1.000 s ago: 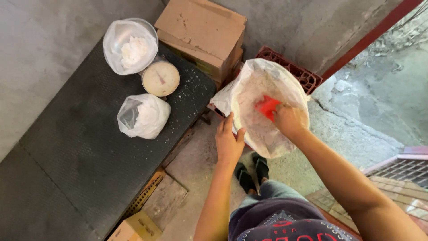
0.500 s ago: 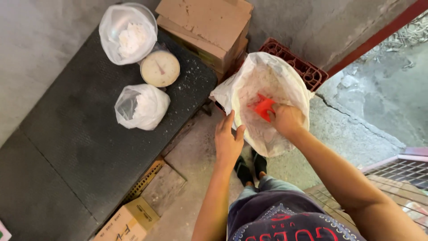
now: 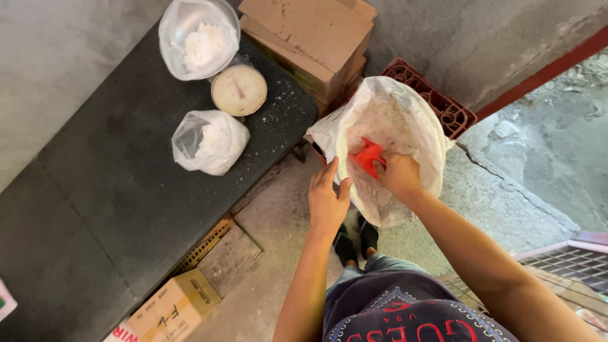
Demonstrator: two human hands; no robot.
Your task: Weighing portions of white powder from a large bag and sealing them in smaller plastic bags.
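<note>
Nearby, scale [image 3: 239,90] beside tied bag [image 3: 209,140], right hand [image 3: 398,174] fingers gripping red scoop [image 3: 368,156], left hand [image 3: 327,199] open.

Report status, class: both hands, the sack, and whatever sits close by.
Right hand inside the white sack, gripping a red scoop. Left hand open, steadying the sack's near rim. Dial scale and two filled bags on the black table, clear of both hands.
</note>
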